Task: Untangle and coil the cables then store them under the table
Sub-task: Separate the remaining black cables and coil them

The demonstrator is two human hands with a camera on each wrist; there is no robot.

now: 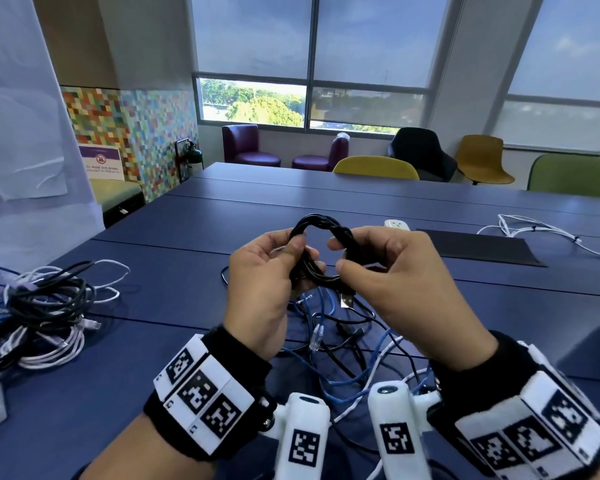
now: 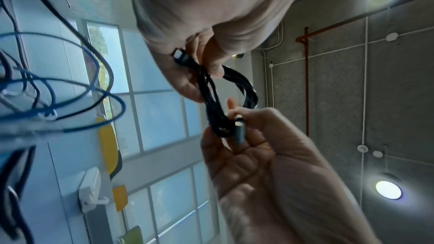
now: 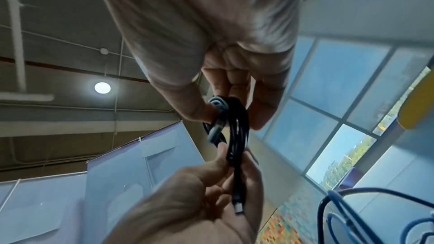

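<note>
A black cable [image 1: 321,228], wound into a small coil, is held up above the blue table [image 1: 174,271] between both hands. My left hand [image 1: 293,252] pinches the coil's left side with thumb and fingers. My right hand [image 1: 340,255] pinches its right side, and a USB plug [image 1: 347,300] hangs below. In the left wrist view the coil [image 2: 211,103] runs from my left hand [image 2: 206,66] to my right hand [image 2: 234,116], where a plug shows. In the right wrist view my right hand [image 3: 225,116] grips the coil [image 3: 237,133], and my left hand [image 3: 225,160] holds the other plug end.
A loose tangle of blue, black and white cables [image 1: 343,344] lies on the table under my hands. A bigger pile of cables [image 1: 45,306] sits at the left. A white cable [image 1: 534,230], a white power strip [image 1: 397,224] and a dark mat [image 1: 478,247] lie at the right. Chairs stand behind.
</note>
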